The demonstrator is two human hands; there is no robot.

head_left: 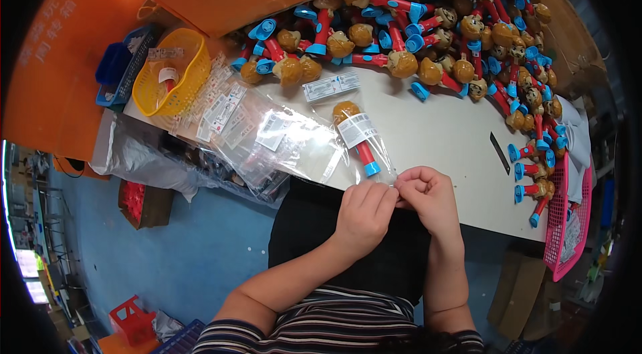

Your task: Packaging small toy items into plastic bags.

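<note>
A clear plastic bag (384, 146) lies at the table's front edge, with a printed card strip along its far end. Inside it is a toy (366, 156) with a brown head, a red stem and a blue base; a white label covers part of it. My left hand (364, 215) is closed at the bag's near edge, fingers pinched together. Beside it, my right hand (431, 197) pinches the same edge between thumb and forefinger. The hands almost touch, and the bag's edge between them is largely hidden.
Many similar toys (401, 63) are heaped along the back and right. Flat clear bags (267, 133) with labels lie at left, near a yellow basket (142, 90) and blue bins (115, 63). A black strip (499, 152) and a pink basket (555, 233) are at right.
</note>
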